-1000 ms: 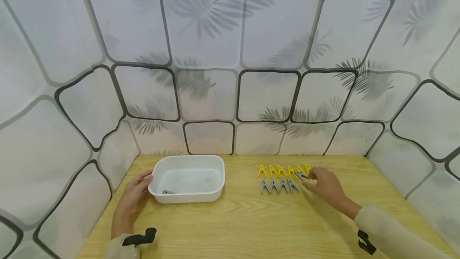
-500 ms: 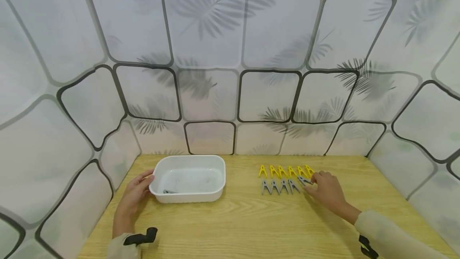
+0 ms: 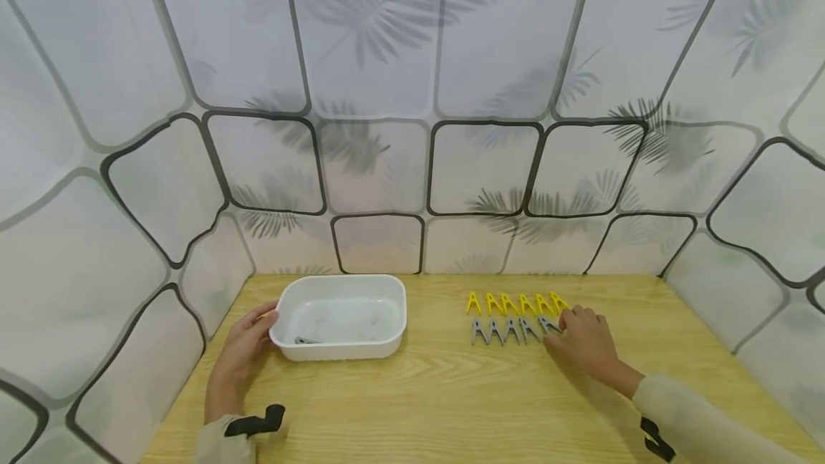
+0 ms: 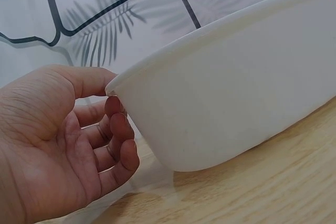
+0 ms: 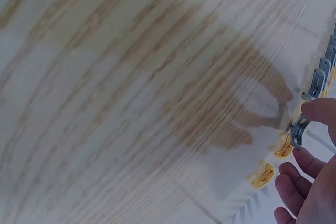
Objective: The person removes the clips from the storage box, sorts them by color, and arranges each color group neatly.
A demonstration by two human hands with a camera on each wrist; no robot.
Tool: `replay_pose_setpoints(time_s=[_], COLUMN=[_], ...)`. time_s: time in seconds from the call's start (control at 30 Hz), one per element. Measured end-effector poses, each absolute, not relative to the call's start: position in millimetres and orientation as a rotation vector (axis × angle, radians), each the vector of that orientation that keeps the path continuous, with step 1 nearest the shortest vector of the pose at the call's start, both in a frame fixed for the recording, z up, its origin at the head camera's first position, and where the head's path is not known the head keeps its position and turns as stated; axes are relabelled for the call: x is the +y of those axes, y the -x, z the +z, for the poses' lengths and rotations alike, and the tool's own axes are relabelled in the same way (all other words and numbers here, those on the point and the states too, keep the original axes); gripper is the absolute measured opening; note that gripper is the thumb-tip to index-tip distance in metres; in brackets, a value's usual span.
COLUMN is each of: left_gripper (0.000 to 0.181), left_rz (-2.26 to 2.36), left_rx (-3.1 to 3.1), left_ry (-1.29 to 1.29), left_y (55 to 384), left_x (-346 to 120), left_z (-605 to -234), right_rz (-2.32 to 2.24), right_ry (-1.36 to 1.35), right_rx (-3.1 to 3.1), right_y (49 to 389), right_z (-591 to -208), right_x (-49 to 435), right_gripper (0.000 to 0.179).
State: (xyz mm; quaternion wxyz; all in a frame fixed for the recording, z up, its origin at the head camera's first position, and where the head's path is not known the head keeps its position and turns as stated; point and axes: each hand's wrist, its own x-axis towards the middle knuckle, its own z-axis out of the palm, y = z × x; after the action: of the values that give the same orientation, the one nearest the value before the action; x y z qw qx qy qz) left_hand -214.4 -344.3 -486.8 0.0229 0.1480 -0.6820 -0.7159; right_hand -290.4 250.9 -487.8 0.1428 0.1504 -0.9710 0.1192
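My left hand [image 3: 241, 346] holds the left rim of a white plastic tub [image 3: 338, 352]. In the left wrist view its thumb lies at the rim, with the other fingers curled below it against the tub [image 4: 210, 87]. My right hand [image 3: 586, 341] pinches a grey clothespin [image 3: 549, 325] at the right end of a row of grey clothespins [image 3: 512, 326]. Between thumb and finger, that clothespin [image 5: 299, 131] also shows in the right wrist view. Behind this row runs a row of several yellow clothespins [image 3: 507, 301]. One grey clothespin [image 3: 306, 340] lies inside the tub.
Everything stands on a wood-grain table [image 3: 412, 414]. A patterned cloth wall [image 3: 380, 177] closes off the back and both sides. Dark straps [image 3: 254, 424] sit around both wrists.
The grey clothespin in my right hand has come nearer, from overlapping the yellow row to the end of the grey row, standing more in line with it. My left hand keeps its hold.
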Motion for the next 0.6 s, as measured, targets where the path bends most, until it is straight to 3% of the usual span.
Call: replay_pose_setpoints(time_s=[0.6], left_gripper=[0.063], left_rz=[-2.19], left_rx=[-2.139], left_ry=[-0.495], left_y=[214.6], left_x=[-342.9], left_z=[-486.0], right_rz=[0.321], right_ry=[-0.442], right_rx=[-2.853], right_y=[291.2], right_z=[-486.6], right_x=[247.0], right_gripper=[0.047])
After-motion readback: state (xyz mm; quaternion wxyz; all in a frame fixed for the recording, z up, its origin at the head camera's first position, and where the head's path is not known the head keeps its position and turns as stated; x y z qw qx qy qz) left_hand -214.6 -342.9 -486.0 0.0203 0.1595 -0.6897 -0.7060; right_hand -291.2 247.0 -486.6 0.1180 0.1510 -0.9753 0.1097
